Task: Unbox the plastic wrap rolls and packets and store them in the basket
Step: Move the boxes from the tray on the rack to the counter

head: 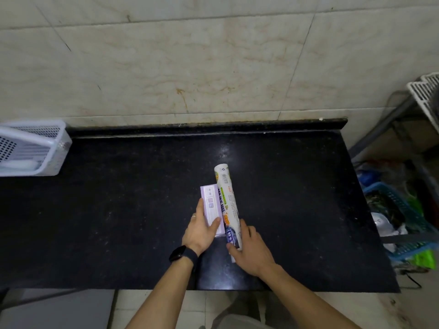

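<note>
A long white plastic wrap roll (227, 200) with green and blue print lies on the black counter (118, 222), pointing away from me. A pale purple box (212, 205) lies against its left side. My left hand (202, 230) grips the near end of the purple box, thumb on top. My right hand (249, 251) is closed around the near end of the roll. The white perforated basket (51, 148) sits at the counter's far left with something white inside.
A tiled wall rises behind the counter. Past the counter's right edge stand a metal rack with white baskets (425, 91) and a blue crate (401, 210) full of clutter. The counter's front edge runs just below my wrists.
</note>
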`<state>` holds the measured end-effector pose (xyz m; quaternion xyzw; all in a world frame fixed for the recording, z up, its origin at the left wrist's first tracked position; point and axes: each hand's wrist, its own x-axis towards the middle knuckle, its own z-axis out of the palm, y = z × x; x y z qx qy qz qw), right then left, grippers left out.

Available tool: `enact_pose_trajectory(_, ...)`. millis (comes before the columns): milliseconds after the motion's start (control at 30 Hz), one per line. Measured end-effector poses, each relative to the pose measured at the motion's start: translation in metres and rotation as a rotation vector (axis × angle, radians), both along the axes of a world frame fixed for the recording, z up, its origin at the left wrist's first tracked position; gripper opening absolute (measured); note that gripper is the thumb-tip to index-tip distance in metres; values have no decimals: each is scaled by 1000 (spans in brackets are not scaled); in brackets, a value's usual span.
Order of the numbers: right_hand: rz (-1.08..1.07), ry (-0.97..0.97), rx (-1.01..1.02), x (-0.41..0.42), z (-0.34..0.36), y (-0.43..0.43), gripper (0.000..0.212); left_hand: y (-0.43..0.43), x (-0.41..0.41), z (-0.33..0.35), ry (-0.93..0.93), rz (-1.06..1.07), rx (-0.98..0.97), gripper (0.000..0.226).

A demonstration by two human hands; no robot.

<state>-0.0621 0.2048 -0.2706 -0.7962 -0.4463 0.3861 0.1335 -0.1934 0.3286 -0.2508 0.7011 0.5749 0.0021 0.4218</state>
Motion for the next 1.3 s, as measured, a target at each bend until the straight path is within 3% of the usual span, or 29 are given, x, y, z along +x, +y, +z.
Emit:
enact_pose_trajectory(167,56,-13,19,16,19,-4,80,0,-2,13,145,-91,189,67)
enact_pose_trajectory(300,84,-132,147,48,48,-18,65,-9,12,26,236,-309,403,78)
enact_pose_trajectory(700,-174,-583,443,230,164,-108,50,-38,210,122,37,-640,709,72)
enact_pose_trajectory(1033,-451,-664,494,416,230,-198,52,-106,426,197,-119,-790,857,70)
enact_pose_trajectory(1300,-650,-616,373,537,246,-211,72,-143,532,197,-100,-851,773,69)
